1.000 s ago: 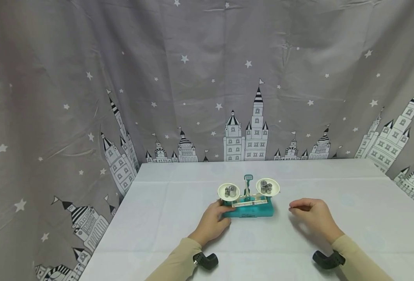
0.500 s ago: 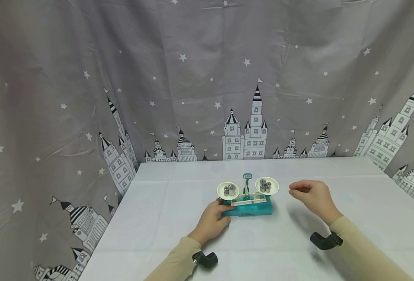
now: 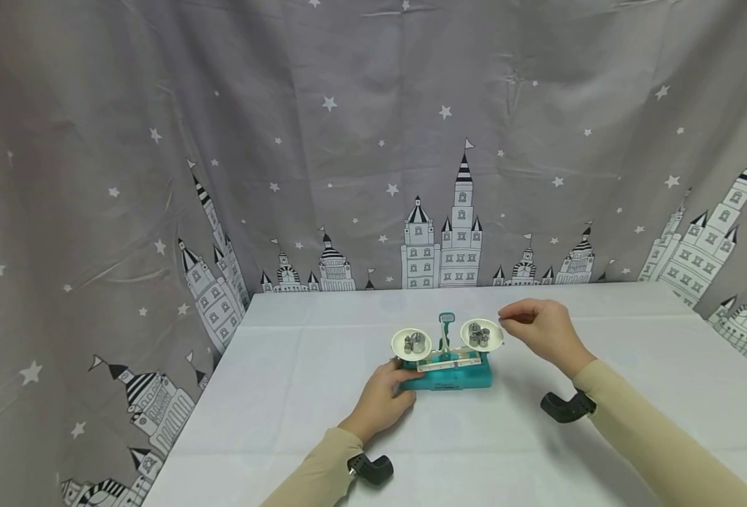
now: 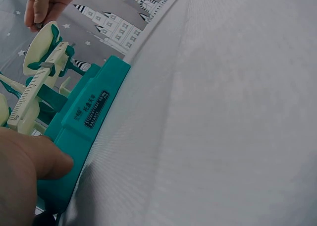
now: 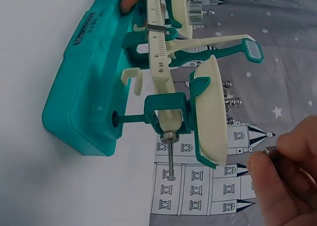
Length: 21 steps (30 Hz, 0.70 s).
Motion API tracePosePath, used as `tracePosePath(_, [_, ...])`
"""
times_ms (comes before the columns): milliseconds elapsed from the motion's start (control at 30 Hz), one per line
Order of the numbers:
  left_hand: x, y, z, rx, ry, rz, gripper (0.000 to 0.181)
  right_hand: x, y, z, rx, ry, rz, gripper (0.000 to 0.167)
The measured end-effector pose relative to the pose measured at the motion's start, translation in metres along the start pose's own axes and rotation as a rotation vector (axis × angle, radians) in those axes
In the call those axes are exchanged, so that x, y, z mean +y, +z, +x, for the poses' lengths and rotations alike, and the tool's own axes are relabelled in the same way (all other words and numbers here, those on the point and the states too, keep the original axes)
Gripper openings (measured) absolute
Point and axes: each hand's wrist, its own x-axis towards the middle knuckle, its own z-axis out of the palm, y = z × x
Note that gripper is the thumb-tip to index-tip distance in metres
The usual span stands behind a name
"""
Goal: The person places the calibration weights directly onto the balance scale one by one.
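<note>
A teal balance scale (image 3: 452, 381) with two cream pans stands on the table. My left hand (image 3: 382, 401) grips the left end of its base, the thumb (image 4: 54, 159) lying on the front face in the left wrist view. Several metal weights (image 3: 416, 343) sit in the left pan (image 3: 398, 338), and several more (image 3: 476, 332) in the right pan (image 3: 496, 338). Just beyond the right pan's outer rim, my right hand (image 3: 547, 334) is raised. Its thumb and forefinger pinch a small metal weight (image 5: 269, 150), mostly hidden by the fingertips, apart from the pan.
The graduated beam (image 5: 157, 42) with its slider runs along the scale's front, and a screw (image 5: 171, 161) sticks out at its right end. A white cloth covers the table (image 3: 284, 394). Behind it hangs a grey curtain (image 3: 348, 155) printed with castles and stars.
My right hand has risen from beside the scale and moved left and away from me to the right pan's edge, with the weight pinched. The left hand has stayed on the base.
</note>
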Motion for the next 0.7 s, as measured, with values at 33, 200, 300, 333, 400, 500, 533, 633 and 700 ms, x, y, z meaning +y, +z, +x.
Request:
tracePosePath(33, [0.000,0.000,0.000,0.001,0.003,0.003,0.034,-0.001,0.001,0.002,-0.002,-0.006,0.003,0.013])
tracePosePath(200, [0.001,-0.001,-0.001,-0.001,0.002,-0.001,0.034,-0.004,0.008,0.010,-0.034,-0.027,0.004,0.015])
tracePosePath(300, [0.001,-0.001,-0.001,-0.002,0.001,-0.005,0.033,-0.004,0.012,0.013,-0.063,-0.028,-0.004,0.014])
tracePosePath(333, [0.001,-0.002,-0.001,-0.002,0.002,-0.006,0.033,-0.004,0.013,0.014,-0.070,-0.030,-0.008,0.014])
tracePosePath(400, [0.001,-0.002,-0.001,-0.001,0.004,-0.007,0.033,-0.004,0.015,0.016,-0.081,-0.031,-0.019,0.014])
tracePosePath(500, [0.002,-0.002,-0.001,0.001,0.005,-0.007,0.033,-0.005,0.017,0.019,-0.093,-0.027,-0.029,0.013])
tracePosePath(533, [0.002,-0.002,-0.001,0.000,0.005,-0.009,0.033,-0.006,0.018,0.019,-0.098,-0.022,-0.030,0.013])
tracePosePath(633, [0.002,-0.002,-0.001,-0.001,0.006,-0.007,0.033,-0.008,0.020,0.021,-0.105,-0.013,-0.035,0.012])
tracePosePath(700, [0.002,-0.002,0.000,0.000,0.007,-0.005,0.034,-0.008,0.021,0.022,-0.109,-0.014,-0.038,0.012])
